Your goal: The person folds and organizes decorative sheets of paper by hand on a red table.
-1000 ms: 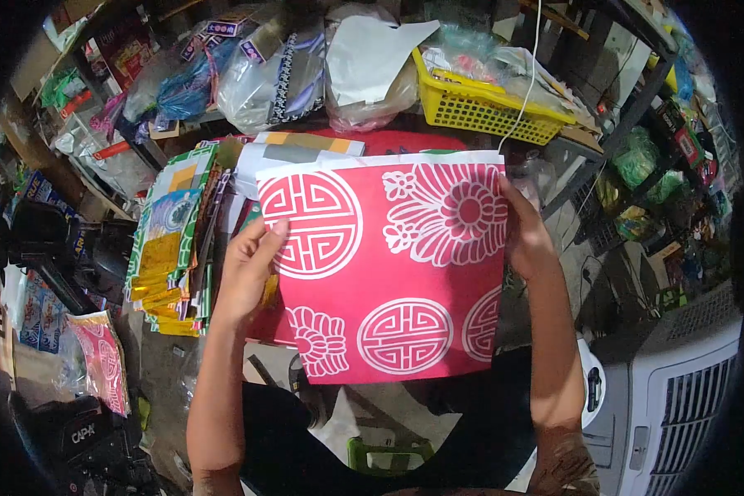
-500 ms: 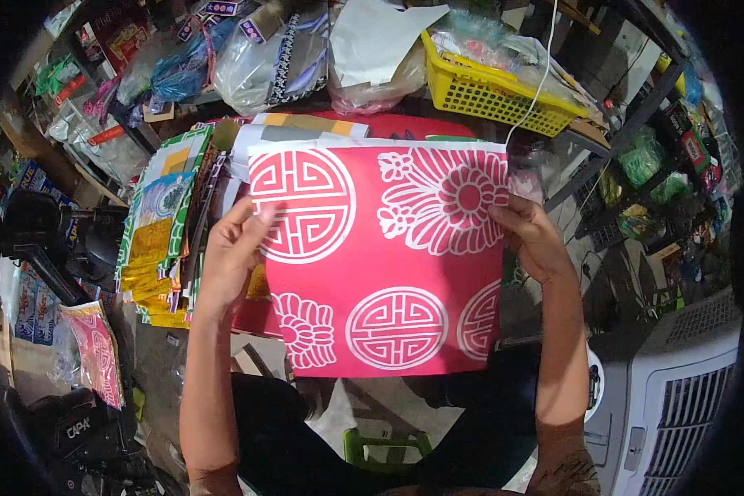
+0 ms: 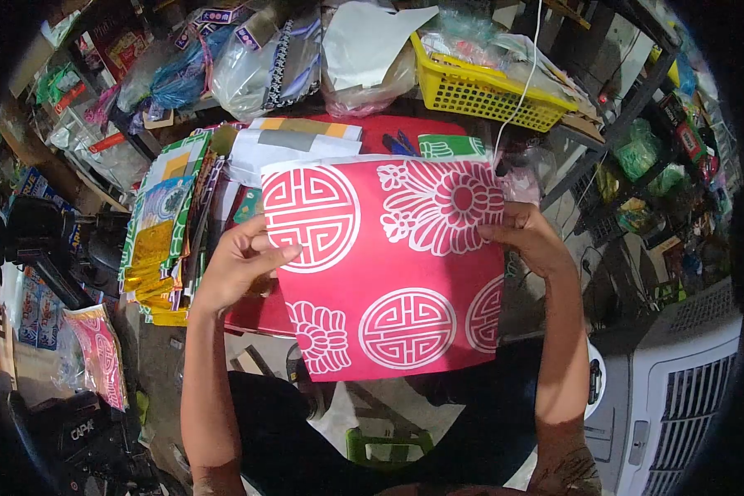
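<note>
A red-pink paper sheet (image 3: 401,269) with white round and flower motifs hangs spread out between my hands. My left hand (image 3: 248,263) pinches its left edge, thumb on the front face. Its right edge is gripped by my right hand (image 3: 531,238), thumb in front and fingers behind. The sheet is slightly tilted and covers much of the red table (image 3: 364,132). Just beyond its top edge lie a green patterned piece (image 3: 453,146) and a dark blue item (image 3: 399,143) that I cannot make out.
On the left is a pile of colourful folded papers (image 3: 161,236), with white and grey sheets (image 3: 293,145) beside it. A yellow basket (image 3: 496,101) and plastic bags (image 3: 252,78) stand at the back. At right is a grey slatted appliance (image 3: 678,388).
The sheet has dropped slightly and tilted, its lower edge shifting right. My left hand has turned, its thumb now farther over the edge. More of the table shows above the sheet.
</note>
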### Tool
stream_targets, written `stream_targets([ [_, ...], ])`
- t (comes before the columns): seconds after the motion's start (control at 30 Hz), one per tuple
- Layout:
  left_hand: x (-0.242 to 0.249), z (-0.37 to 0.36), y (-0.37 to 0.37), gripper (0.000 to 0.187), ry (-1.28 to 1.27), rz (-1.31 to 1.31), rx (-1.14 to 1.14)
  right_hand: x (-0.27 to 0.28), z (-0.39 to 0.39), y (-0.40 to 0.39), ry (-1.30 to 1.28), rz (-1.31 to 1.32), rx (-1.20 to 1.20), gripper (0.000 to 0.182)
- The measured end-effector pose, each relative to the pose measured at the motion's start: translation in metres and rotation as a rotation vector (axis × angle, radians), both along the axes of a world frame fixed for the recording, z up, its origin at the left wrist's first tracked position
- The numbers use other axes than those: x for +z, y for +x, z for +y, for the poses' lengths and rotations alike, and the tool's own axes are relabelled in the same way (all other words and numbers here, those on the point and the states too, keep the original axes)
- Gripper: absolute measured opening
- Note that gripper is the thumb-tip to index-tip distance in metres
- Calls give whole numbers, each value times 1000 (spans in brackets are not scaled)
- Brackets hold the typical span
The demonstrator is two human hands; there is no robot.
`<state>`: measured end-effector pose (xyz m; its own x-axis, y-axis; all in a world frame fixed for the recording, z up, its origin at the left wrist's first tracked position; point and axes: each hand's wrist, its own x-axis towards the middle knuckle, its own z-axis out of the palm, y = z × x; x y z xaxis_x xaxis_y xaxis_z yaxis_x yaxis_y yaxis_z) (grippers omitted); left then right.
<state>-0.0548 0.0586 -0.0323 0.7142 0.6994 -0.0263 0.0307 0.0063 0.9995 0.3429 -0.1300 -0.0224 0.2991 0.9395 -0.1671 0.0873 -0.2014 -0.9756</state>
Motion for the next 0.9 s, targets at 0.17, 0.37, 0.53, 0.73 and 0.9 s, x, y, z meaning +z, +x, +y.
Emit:
stream_targets([
  [0.17,-9,7,-5,27,16,71,28,-7,-1,11,28,6,44,34],
  [0.37,-10,9,-4,25,-35,50,30,-5,-1,5,48,21,17,33],
  [0.53,3,-3,3,23,-39,11,47,-4,-3,7,9,46,46,35],
  [0.73,3,7,-6,22,-4,120,28,5,-2,3,-29,-35,18,33],
  [0.9,-15,14,-12,14,-33,104,24,-9,0,10,-26,-10,39,33],
])
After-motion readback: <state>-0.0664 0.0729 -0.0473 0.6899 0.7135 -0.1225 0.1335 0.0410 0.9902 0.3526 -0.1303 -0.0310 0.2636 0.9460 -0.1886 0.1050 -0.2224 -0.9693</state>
